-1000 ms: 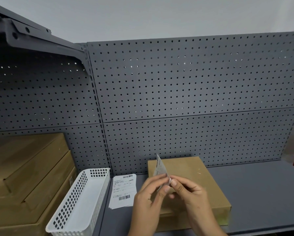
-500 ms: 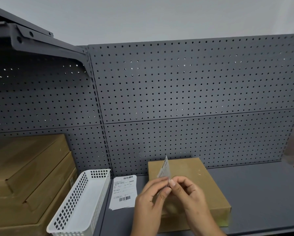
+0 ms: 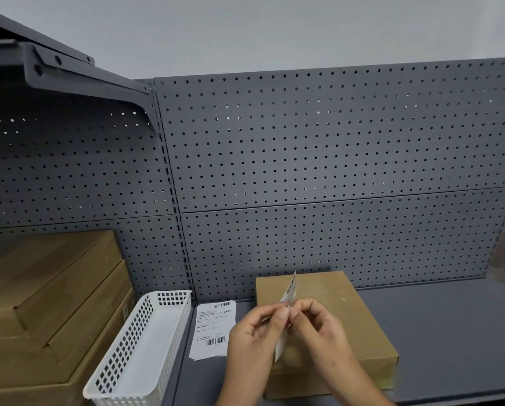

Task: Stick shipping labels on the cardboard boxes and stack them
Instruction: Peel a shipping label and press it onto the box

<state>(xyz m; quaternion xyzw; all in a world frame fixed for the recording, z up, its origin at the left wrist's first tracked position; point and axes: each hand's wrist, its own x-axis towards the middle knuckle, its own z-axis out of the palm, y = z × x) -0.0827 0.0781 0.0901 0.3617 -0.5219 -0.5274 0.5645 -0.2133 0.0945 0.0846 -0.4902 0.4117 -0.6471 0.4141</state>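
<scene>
A person's left hand (image 3: 252,332) and right hand (image 3: 318,326) are pinching a white printed shipping label (image 3: 291,288) between thumbs and curled fingertips. They are holding it edge-on above the near left part of a flat brown cardboard box (image 3: 362,326), which is lying on the grey metal shelf (image 3: 450,332). The label's upper tip, leaning left a second ago, is now leaning right, and a pale strip is now hanging below the fingers. The hands are staying in much the same spot. A small pile of white printed labels (image 3: 213,329) is lying just left of the box, beside a white perforated plastic basket (image 3: 119,364) and stacked brown cardboard boxes (image 3: 55,288).
</scene>
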